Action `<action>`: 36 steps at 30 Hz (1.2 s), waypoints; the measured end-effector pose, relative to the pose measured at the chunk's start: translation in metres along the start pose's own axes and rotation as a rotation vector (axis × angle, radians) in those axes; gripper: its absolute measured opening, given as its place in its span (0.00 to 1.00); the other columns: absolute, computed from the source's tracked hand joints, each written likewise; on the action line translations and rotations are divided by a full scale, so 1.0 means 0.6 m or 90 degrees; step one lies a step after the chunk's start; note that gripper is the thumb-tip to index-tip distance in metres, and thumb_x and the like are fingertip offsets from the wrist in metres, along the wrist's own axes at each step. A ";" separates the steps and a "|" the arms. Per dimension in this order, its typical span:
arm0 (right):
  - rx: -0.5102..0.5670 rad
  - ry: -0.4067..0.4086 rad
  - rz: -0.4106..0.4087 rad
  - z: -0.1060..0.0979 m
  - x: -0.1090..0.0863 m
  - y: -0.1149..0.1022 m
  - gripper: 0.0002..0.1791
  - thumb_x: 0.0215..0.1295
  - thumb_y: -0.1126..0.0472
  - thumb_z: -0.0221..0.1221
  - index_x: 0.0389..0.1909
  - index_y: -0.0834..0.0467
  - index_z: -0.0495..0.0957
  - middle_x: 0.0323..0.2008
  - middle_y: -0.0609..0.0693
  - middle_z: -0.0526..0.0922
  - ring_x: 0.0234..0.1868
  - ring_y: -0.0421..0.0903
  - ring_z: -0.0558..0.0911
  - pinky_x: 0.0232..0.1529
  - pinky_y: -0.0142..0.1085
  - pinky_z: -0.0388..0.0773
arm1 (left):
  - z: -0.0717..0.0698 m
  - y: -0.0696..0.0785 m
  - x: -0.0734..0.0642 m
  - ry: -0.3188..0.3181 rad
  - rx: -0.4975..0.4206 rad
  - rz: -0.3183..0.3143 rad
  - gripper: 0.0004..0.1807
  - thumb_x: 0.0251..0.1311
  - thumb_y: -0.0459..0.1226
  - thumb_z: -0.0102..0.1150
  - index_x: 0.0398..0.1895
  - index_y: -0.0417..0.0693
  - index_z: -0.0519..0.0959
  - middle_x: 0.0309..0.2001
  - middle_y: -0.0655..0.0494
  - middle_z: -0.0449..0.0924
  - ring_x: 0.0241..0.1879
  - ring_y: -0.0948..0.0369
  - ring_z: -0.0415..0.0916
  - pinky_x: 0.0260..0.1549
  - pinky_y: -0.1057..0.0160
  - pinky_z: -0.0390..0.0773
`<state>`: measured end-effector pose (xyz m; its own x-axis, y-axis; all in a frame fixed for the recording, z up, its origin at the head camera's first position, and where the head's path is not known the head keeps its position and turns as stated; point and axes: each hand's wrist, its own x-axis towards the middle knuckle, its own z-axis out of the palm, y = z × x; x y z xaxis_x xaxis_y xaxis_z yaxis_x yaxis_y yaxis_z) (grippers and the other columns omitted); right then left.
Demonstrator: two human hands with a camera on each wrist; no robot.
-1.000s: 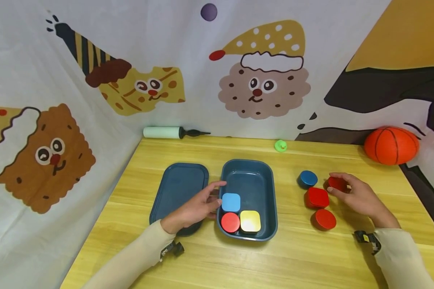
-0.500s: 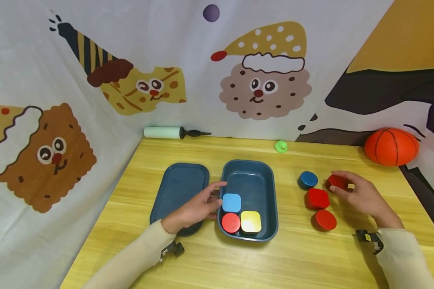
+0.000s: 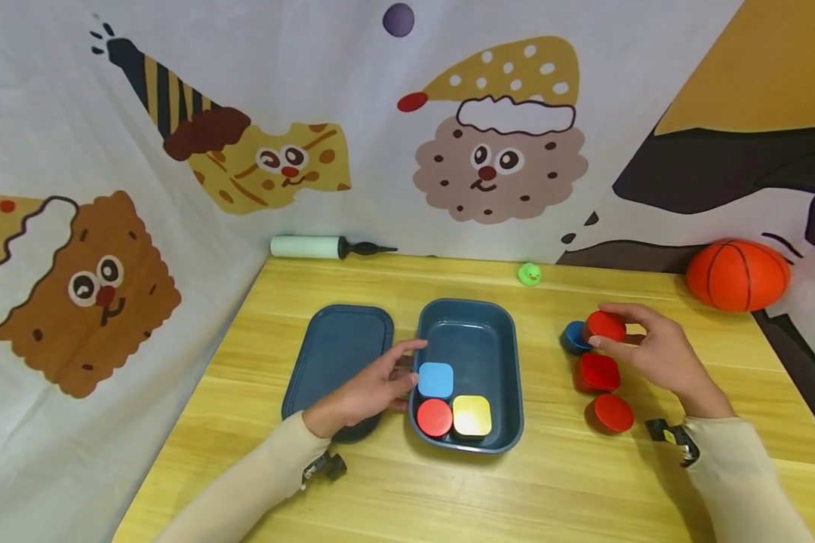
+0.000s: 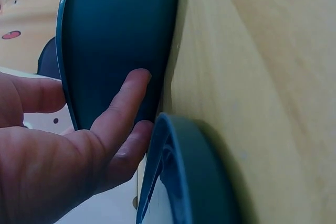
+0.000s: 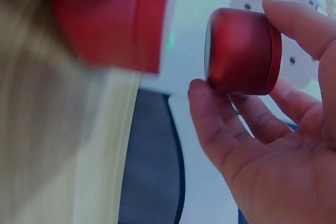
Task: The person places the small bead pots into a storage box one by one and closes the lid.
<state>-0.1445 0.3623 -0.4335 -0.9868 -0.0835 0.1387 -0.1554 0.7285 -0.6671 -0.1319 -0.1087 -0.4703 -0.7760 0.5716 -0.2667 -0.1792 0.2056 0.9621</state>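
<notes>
My right hand (image 3: 659, 351) pinches a small round red tin (image 3: 606, 326) between thumb and fingers; the right wrist view shows this tin (image 5: 242, 51) off the table. It overlaps a round blue tin (image 3: 574, 338) in the head view. Just in front stand a square red tin (image 3: 598, 372) and another round red tin (image 3: 610, 414). My left hand (image 3: 373, 385) rests against the left wall of a dark blue box (image 3: 518, 377), its fingers (image 4: 118, 111) loosely extended along the outer wall. Inside the box sit a light blue square tin (image 3: 436, 380), a round red tin (image 3: 435, 418) and a yellow square tin (image 3: 472, 416).
A dark blue lid (image 3: 339, 347) lies left of the box, partly beneath my left forearm and hand. Along the back are a pale green hand pump (image 3: 309, 247), a small green duck (image 3: 530, 274) and an orange ball (image 3: 738, 276). A printed cloth (image 3: 380, 188) hangs behind the table.
My right hand has lifted the round red tin and carried it left, over the edge of the blue tin. My left hand has stayed at the box wall.
</notes>
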 end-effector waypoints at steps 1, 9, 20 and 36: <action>0.008 -0.002 -0.001 0.004 0.002 -0.007 0.35 0.63 0.49 0.76 0.69 0.55 0.79 0.63 0.56 0.81 0.51 0.23 0.73 0.45 0.14 0.76 | 0.000 0.000 0.000 -0.001 0.000 0.001 0.33 0.82 0.35 0.49 0.85 0.60 0.55 0.76 0.37 0.61 0.67 0.47 0.74 0.50 0.52 0.87; 0.047 -0.035 -0.017 0.039 0.013 -0.060 0.36 0.60 0.51 0.78 0.68 0.55 0.79 0.64 0.55 0.82 0.53 0.26 0.75 0.50 0.14 0.75 | 0.000 0.001 -0.002 -0.002 0.003 -0.003 0.33 0.82 0.35 0.49 0.85 0.60 0.55 0.76 0.38 0.61 0.67 0.47 0.74 0.50 0.51 0.87; 0.094 -0.082 -0.086 0.086 0.017 -0.120 0.33 0.60 0.55 0.79 0.66 0.55 0.80 0.60 0.54 0.85 0.46 0.39 0.84 0.47 0.26 0.83 | -0.001 0.001 -0.002 -0.003 0.002 -0.003 0.32 0.83 0.36 0.49 0.85 0.62 0.55 0.76 0.37 0.61 0.66 0.48 0.74 0.51 0.52 0.87; 0.112 -0.184 -0.169 0.159 0.013 -0.171 0.34 0.59 0.49 0.79 0.66 0.52 0.81 0.56 0.45 0.86 0.52 0.46 0.83 0.55 0.44 0.87 | 0.000 0.004 -0.003 -0.003 0.007 -0.003 0.32 0.83 0.36 0.48 0.85 0.61 0.55 0.76 0.37 0.61 0.66 0.48 0.74 0.51 0.52 0.86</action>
<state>-0.1405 0.2223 -0.4340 -0.8797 -0.4577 0.1291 -0.3868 0.5307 -0.7542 -0.1306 -0.1092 -0.4675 -0.7727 0.5738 -0.2714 -0.1763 0.2168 0.9602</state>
